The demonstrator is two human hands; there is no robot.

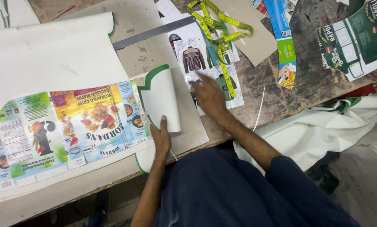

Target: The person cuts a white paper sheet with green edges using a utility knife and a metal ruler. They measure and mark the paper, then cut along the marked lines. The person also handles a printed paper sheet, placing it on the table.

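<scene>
left hand pressing white green-edged piece, right hand flat on printed sheet

Left hand is flat, palm down, fingers together and pointing away from the body, forearm running straight back. Right hand reaches further out, fingers spread and pressed down, bare forearm angling back toward a dark sleeve.

Right hand motion-blurred, covers part of printed sheet; flattened box cut off at left edge
</scene>
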